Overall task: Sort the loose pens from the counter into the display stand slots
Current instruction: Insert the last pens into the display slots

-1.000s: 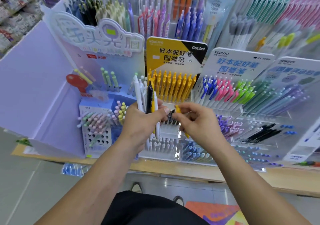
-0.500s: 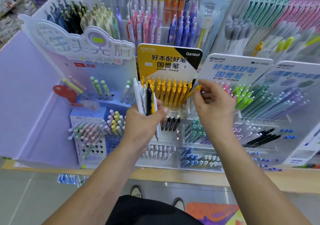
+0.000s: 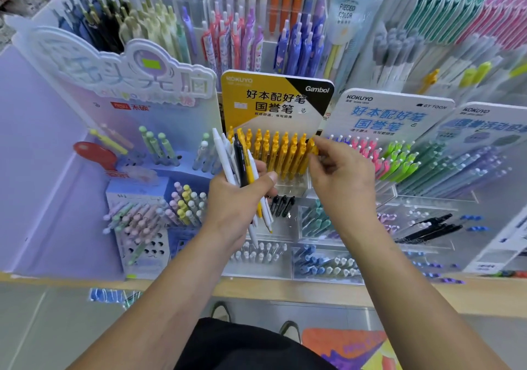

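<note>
My left hand (image 3: 242, 198) grips a bundle of loose pens (image 3: 236, 164): several white ones, one black and one yellow, fanned upward in front of the display. My right hand (image 3: 342, 173) pinches a yellow pen (image 3: 312, 148) at the right end of the row of yellow pens (image 3: 273, 150). That row stands in the clear stand under the yellow Kokuyo card (image 3: 273, 98). The pen's lower part is hidden behind my fingers.
Clear acrylic slots (image 3: 288, 227) below hold black, teal, white and blue pens. A purple stand (image 3: 142, 227) with pastel pens is at the left. Pink, green and grey-blue pens (image 3: 399, 161) fill the stands at the right. A wooden counter edge (image 3: 285, 289) runs along the front.
My right hand carried the yellow pen from beside the bundle up to the right end of the yellow row, and has now lowered it among those pens. The left hand stayed roughly still.
</note>
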Action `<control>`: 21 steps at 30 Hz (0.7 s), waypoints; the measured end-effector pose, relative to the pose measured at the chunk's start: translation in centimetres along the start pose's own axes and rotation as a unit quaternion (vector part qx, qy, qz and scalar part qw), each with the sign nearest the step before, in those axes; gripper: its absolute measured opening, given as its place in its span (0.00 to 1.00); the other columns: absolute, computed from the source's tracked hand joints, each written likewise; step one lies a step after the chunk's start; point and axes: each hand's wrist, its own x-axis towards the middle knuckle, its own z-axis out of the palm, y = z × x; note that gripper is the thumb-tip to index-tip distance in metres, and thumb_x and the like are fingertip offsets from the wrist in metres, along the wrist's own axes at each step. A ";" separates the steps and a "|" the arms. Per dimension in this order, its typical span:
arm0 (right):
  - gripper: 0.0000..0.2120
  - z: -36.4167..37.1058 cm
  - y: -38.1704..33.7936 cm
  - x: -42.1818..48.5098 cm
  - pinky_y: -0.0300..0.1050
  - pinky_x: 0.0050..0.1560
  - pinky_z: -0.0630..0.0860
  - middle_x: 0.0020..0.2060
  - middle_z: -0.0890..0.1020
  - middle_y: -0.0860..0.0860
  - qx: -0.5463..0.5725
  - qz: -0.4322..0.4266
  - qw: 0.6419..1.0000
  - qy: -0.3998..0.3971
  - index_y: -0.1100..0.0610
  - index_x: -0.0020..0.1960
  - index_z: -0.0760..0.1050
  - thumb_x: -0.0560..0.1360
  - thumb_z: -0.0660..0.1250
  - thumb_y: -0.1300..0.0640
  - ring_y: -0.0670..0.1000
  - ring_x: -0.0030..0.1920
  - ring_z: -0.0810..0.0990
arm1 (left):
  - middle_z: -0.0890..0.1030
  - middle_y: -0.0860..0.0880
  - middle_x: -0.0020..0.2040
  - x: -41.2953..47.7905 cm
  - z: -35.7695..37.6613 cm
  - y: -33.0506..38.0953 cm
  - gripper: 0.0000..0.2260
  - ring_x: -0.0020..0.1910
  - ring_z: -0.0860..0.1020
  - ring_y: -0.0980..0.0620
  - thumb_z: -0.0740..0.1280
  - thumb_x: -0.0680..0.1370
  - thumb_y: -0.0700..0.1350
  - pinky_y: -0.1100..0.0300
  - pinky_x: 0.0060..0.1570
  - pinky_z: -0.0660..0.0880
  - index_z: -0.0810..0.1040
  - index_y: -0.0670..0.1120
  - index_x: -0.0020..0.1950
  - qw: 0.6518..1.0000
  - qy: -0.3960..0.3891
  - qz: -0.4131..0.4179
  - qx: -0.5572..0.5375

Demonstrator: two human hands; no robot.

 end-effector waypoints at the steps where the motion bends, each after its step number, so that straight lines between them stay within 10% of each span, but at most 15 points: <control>1: 0.14 0.1 -0.1 -0.1 0.53 0.46 0.82 0.46 0.87 0.51 -0.032 0.000 0.999 -0.013 0.54 0.64 0.83 0.78 0.71 0.57 0.54 0.44 0.84 | 0.84 0.40 0.43 0.0 0.0 -0.1 0.07 0.40 0.85 0.45 0.77 0.77 0.38 0.50 0.47 0.84 0.82 0.42 0.53 1.000 -0.003 -0.002 -0.003; 13: 0.17 -0.5 -0.9 1.7 0.51 0.41 0.78 0.47 0.86 0.51 -0.201 0.027 0.972 -0.116 0.48 0.67 0.75 0.80 0.69 0.50 0.59 0.49 0.84 | 0.85 0.41 0.43 -1.1 0.0 -0.3 0.07 0.41 0.86 0.46 0.76 0.78 0.38 0.50 0.48 0.84 0.82 0.43 0.54 1.000 -0.019 -0.008 -0.023; 17: 0.17 -2.6 -3.0 -0.7 0.46 0.41 0.79 0.51 0.86 0.47 -0.095 -0.036 0.993 -0.054 0.51 0.65 0.79 0.77 0.74 0.49 0.48 0.42 0.83 | 0.87 0.41 0.45 -1.9 0.0 -0.4 0.07 0.45 0.87 0.44 0.76 0.78 0.39 0.51 0.48 0.84 0.83 0.44 0.55 0.999 -0.032 -0.011 -0.043; 21: 0.20 -3.3 -4.1 -5.4 0.37 0.39 0.80 0.43 0.85 0.43 0.153 0.133 0.945 -0.258 0.42 0.59 0.80 0.70 0.81 0.52 0.43 0.38 0.83 | 0.87 0.41 0.46 -3.0 0.6 -1.0 0.06 0.48 0.88 0.41 0.74 0.80 0.38 0.47 0.48 0.85 0.82 0.44 0.55 0.996 -0.034 -0.020 -0.080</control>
